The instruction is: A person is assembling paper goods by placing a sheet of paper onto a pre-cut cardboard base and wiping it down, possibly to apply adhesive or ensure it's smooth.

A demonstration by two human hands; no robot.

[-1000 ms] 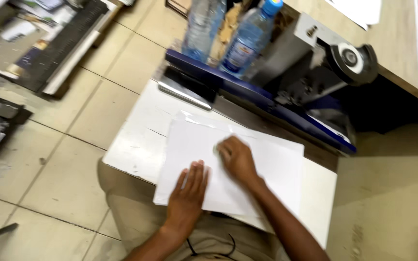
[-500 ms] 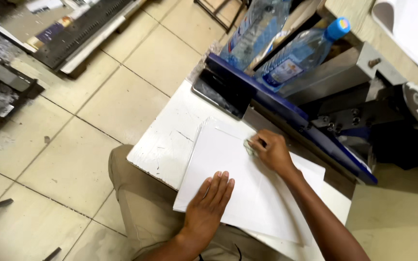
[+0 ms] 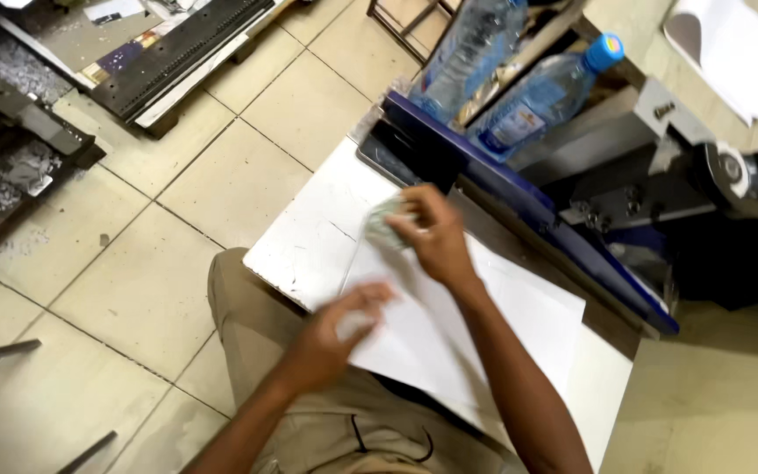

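Both hands [image 3: 436, 237] [image 3: 335, 333] on paper sheets [image 3: 484, 325]; water bottles [image 3: 546, 96] behind

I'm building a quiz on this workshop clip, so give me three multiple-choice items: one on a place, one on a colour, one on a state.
1. Where does the white paper sheet lie?
A. on the white board
B. on the tiled floor
C. on the wooden desk

2. What colour is the cap of the plastic bottle?
A. red
B. blue
C. green

3. How is the right hand placed?
A. raised clear of the sheet
B. at the sheet's far corner
C. gripping the bottle

Key: 1 A, the sheet rests on the white board; 2 B, the cap shows blue; 3 B, its fingers sit at the corner, while the left hand is blurred at the near edge.
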